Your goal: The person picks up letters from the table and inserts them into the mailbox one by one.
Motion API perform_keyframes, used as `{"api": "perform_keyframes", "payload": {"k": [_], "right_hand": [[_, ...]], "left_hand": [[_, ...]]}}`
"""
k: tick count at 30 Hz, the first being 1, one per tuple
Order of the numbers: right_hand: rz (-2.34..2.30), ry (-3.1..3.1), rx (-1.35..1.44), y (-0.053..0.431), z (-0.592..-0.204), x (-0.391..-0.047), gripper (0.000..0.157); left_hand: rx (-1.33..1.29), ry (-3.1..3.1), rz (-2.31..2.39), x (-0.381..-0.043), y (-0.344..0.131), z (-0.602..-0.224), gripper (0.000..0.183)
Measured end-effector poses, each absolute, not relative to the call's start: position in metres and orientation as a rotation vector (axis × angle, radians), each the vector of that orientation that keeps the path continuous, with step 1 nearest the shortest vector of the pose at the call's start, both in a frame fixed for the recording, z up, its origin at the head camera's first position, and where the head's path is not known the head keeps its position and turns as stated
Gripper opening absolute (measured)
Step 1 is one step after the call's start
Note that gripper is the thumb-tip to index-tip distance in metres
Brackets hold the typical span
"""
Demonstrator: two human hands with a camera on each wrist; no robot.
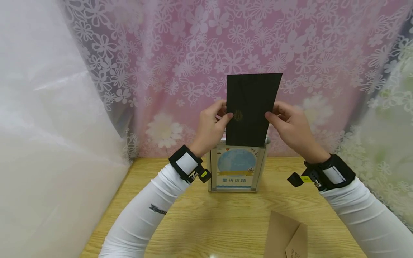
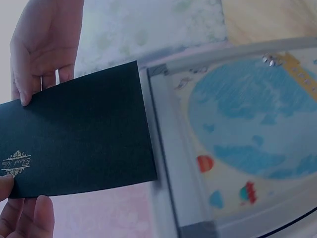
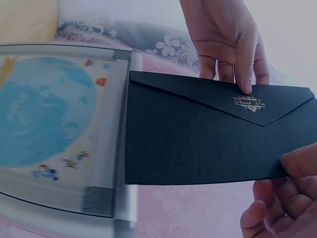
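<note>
A black envelope [image 1: 250, 95] with a gold "Thank You" print stands upright between my hands. Its pointed flap shows in the right wrist view, where the envelope [image 3: 198, 144] has one short end close by the box's top edge. My left hand [image 1: 211, 125] pinches one long side between thumb and fingers. On the opposite side my right hand [image 1: 292, 127] does the same. Below and behind the envelope's lower end is a framed mailbox-like box [image 1: 237, 168] with a blue globe picture and Chinese characters. Whether the envelope touches the box's top I cannot tell.
A brown kraft envelope [image 1: 284, 236] lies on the wooden table [image 1: 193, 215] near the front, right of the middle. Behind the box hangs a pink floral curtain [image 1: 193, 53]. A whitish sheet [image 1: 48, 125] covers the left side, and a pale floral curtain [image 1: 387, 125] the right.
</note>
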State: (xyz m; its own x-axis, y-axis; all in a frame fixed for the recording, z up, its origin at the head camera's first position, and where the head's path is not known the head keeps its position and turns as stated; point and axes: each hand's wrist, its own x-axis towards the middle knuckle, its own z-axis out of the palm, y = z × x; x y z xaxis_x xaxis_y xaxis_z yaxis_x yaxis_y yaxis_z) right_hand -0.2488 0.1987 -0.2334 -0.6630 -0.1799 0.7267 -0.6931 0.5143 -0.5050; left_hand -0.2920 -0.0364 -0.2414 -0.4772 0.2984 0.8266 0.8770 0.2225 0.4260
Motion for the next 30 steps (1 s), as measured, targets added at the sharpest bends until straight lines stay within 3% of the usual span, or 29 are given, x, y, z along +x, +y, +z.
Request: {"api": "perform_keyframes", "payload": {"k": [9,16,25,30], "right_hand": [[1.025,-2.094,0.682,0.187,-0.213,-0.268,0.014],[1.037,-2.085,0.669,0.173,-0.203,-0.26,0.015],[1.058,-2.183,0.654,0.188,-0.227,-0.299,0.017],[1.07,-2.183,0.636,0.188,-0.229,-0.305,0.026]], "left_hand": [[-0.981,-1.916,-1.23,-0.303,-0.04,-0.224,0.015],[-0.931,-1.954,-1.238,-0.314,-0.039,-0.223,0.015],[-0.849,-2.06,-1.254,-0.329,-0.039,-0.237,0.012],[-0.814,-2.129,-1.241,-0.335,-0.04,-0.249,0.009]]}}
